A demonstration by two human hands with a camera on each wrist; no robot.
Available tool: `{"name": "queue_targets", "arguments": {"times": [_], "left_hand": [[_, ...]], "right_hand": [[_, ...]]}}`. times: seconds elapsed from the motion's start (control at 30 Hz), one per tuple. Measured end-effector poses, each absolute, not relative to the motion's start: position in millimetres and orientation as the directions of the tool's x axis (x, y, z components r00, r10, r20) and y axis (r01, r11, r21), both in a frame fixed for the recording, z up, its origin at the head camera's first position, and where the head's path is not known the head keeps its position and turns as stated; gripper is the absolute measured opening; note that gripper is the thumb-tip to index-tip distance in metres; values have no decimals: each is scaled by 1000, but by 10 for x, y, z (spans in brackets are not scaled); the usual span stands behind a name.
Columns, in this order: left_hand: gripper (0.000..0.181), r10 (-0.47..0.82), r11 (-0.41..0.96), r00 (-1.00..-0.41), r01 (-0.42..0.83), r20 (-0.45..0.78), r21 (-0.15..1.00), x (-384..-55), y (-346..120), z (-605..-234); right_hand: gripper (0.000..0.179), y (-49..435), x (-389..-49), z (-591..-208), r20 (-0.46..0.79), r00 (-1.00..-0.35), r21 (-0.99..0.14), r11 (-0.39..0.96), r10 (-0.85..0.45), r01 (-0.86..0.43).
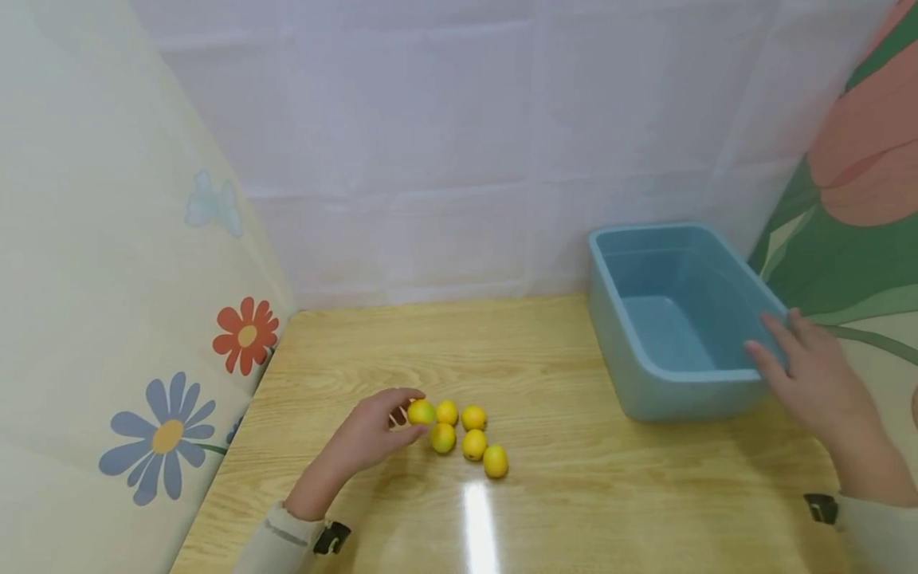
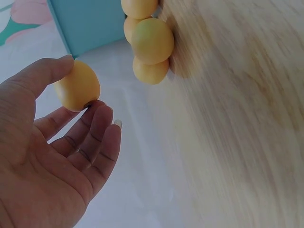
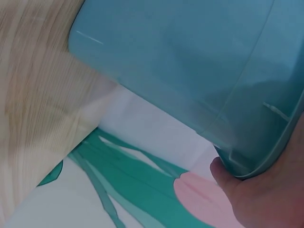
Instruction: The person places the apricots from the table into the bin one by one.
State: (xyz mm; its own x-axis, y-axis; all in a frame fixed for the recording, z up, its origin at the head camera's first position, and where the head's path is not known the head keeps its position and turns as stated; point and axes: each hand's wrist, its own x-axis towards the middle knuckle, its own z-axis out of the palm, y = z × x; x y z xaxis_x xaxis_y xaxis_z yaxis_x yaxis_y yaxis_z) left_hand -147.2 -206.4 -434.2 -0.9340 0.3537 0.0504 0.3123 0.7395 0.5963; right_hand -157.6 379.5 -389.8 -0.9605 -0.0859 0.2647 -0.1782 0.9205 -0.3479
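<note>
My left hand [image 1: 373, 430] pinches a small round yellow fruit [image 2: 78, 86] between thumb and fingers. Greenish on one side, it has a small dark end like a loquat's. Several more such fruits [image 1: 474, 445] lie bunched on the table just right of that hand. At the right stands a deep blue plastic bin [image 1: 617, 351], with its inner floor bare. My right hand [image 1: 817, 379] is at its near right corner, fingers spread and fairly straight over the rim. In the right wrist view one digit [image 3: 223, 175] shows outside the rim; the other fingers are hidden.
A wood-grain table [image 1: 344, 343] runs under everything, with a bright light reflection near its front. White cloth [image 1: 402, 159] hangs behind it. Flower-patterned panels stand at the left [image 1: 86, 263] and right [image 1: 861, 207], the right one close to the bin.
</note>
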Motion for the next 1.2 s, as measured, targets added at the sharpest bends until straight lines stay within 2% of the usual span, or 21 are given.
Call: {"name": "queue_targets", "arguments": {"times": [0.37, 0.77, 1.03, 1.2], "left_hand": [[47, 380, 722, -920, 356, 90, 594, -1527, -1901, -4246], [46, 423, 698, -896, 418, 136, 582, -1623, -1710, -4080], [47, 448, 686, -879, 455, 164, 568, -1713, -1597, -3948], [46, 470, 665, -860, 492, 197, 562, -1809, -1509, -3865]], "right_hand": [[67, 3583, -1536, -3899, 259, -963, -338, 928, -70, -158], [64, 3454, -1489, -3889, 269, -955, -367, 904, -122, -219], [63, 3335, -1469, -3900, 308, -941, -310, 920, -142, -240], [64, 3273, -1453, -3897, 296, -945, -341, 910, -136, -238]]}}
